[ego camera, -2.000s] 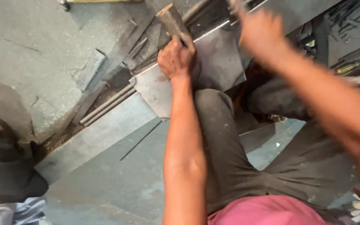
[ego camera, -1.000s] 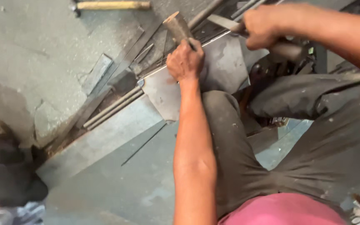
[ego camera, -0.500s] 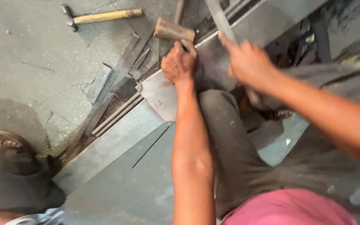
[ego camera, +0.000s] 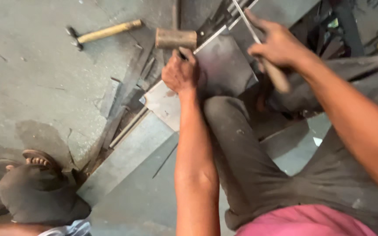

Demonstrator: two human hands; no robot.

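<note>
Fingers: left hand [ego camera: 181, 73] is curled tight around the handle of a wooden mallet [ego camera: 176, 38], knuckles up. Right hand [ego camera: 276, 43] is wrapped round the wooden grip of a thin metal tool [ego camera: 243, 18], index finger stretched out along it (looks like a file or flat rod, too blurry to call).
Mallet: its cylindrical head sits just above the left fist, at the top edge of a metal sheet [ego camera: 217, 70].
Metal sheet: lies flat, tilted diagonally, partly resting on the person's knee in grey trousers [ego camera: 241, 148]. Left hand is right at its upper left edge.
Thin tool: blade runs up and to the left from the right hand, over the sheet's top corner.
Around it: long metal strips and rods [ego camera: 130, 124] lie beside the sheet on the concrete floor [ego camera: 36, 78].
Further out: a second hammer [ego camera: 103, 32] with a pale handle lies on the floor, well apart.
Bottom left: someone else's foot in a sandal [ego camera: 38, 159].
</note>
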